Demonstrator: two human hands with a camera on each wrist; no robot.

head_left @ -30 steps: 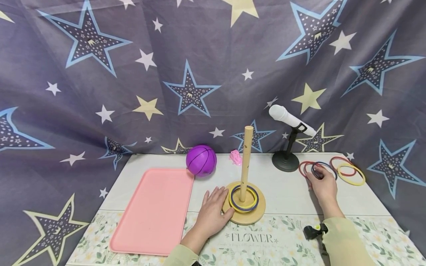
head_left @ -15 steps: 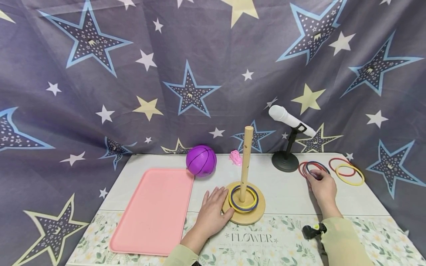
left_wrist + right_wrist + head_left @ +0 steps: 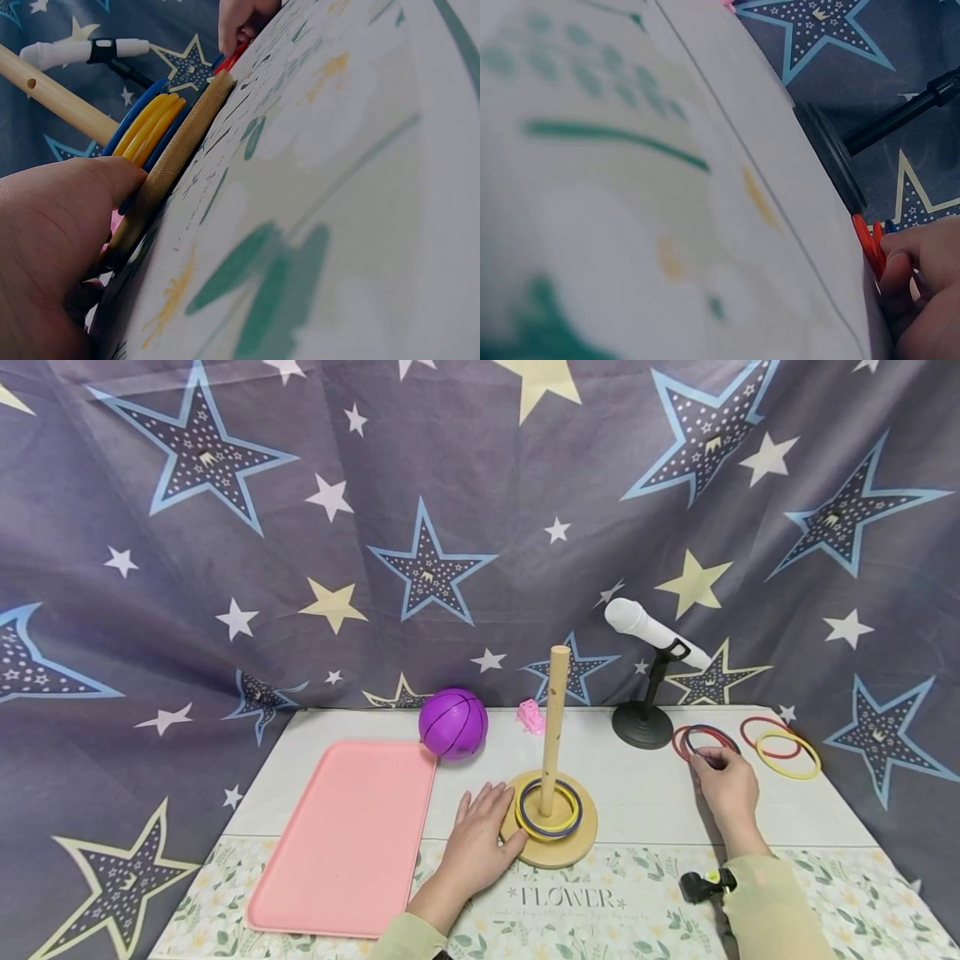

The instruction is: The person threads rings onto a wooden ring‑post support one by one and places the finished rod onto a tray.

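Blue ring [image 3: 711, 727], one: near the back edge of the desk [image 3: 645, 810], toward its right corner, lying over red rings [image 3: 865, 238]. My right hand [image 3: 729, 792] has thumb and forefinger drawn together on the ring's near rim in a pinch; its other fingers are curled and partly hidden.

Wooden base [image 3: 579, 847], round, one: mid-desk, carrying an upright peg [image 3: 556, 718]. My left hand [image 3: 482, 842] lies along the left rim, fingers extended, thumb resting on the base, nothing gripped.

Blue and yellow rings [image 3: 154, 127], stacked: around the foot of the peg, a blue one uppermost, close to my left thumb and well apart from my right hand.

White microphone [image 3: 656, 631], one, tilted on a black stand [image 3: 642, 725]: near the back edge, the foot just left of the red rings, crowding that side.

Far red ring [image 3: 768, 719] and yellow ring [image 3: 787, 775]: overlapping, right of my right hand, near the back right corner.

Pink tray [image 3: 345, 839], one: along the left edge.

Purple ball [image 3: 453, 723], one: near the back edge, at the tray's far right corner; contact I cannot tell.

Small pink object [image 3: 532, 717], one: near the back edge, right of the ball; too small to identify.

Star-print curtain [image 3: 525, 468]: behind the back edge.
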